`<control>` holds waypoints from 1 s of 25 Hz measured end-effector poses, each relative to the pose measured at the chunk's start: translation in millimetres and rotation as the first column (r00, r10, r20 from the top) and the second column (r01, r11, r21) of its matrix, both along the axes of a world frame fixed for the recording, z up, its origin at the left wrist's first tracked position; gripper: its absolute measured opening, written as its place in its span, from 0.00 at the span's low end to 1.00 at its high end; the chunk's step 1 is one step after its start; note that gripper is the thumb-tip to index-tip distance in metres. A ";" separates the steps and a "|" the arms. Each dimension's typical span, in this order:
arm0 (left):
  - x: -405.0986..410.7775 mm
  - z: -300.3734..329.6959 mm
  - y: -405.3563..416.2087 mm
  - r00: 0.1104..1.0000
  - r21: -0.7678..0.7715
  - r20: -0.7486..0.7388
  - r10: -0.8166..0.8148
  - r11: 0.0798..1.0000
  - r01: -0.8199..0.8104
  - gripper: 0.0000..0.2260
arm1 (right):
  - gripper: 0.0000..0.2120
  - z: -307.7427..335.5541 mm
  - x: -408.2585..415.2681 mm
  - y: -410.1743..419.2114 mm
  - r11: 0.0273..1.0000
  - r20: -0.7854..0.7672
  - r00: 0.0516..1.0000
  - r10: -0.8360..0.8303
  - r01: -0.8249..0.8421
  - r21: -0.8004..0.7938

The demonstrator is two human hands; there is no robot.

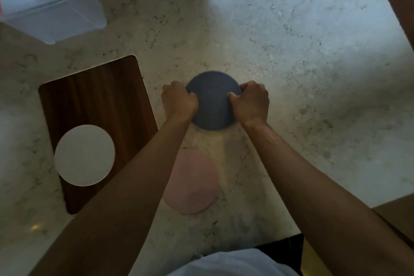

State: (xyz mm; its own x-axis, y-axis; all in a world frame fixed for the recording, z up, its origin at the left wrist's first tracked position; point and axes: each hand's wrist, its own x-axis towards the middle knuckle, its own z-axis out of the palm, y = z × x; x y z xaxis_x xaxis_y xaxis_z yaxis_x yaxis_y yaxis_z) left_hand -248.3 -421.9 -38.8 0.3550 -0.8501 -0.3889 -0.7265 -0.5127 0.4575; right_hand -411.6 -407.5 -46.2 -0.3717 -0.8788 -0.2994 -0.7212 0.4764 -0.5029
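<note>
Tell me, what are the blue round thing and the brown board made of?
The blue round thing looks matte with faint rings, maybe silicone or soft plastic; the blur leaves it open. The brown board looks like smooth dark wood, since streaky grain runs along it.

Counter (313,63) right of the blue disc (212,89) lies open; a wooden board (96,96) and seemingly tall plastic bin (51,6) block leftward.

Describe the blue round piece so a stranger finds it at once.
Start at the pale marble counter. Near its middle, right of the dark wooden board, is the blue-grey disc, gripped by left hand and right hand. The white disc and pink disc are not held.
</note>
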 end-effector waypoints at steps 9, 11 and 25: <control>21.7 14.0 0.3 0.901 0.075 -0.383 0.203 0.979 -0.189 0.07 | 0.13 15.6 -2.8 2.8 0.995 0.242 0.966 -0.093 0.084 0.049; 28.8 22.5 7.0 0.882 0.052 -0.428 0.197 0.980 -0.194 0.05 | 0.14 20.9 -6.0 9.9 0.992 0.323 0.938 -0.128 0.128 0.022; 105.4 37.7 164.0 0.849 0.157 -0.458 0.263 0.964 -0.214 0.07 | 0.08 16.5 37.3 153.4 0.998 0.475 0.880 -0.023 -0.011 0.068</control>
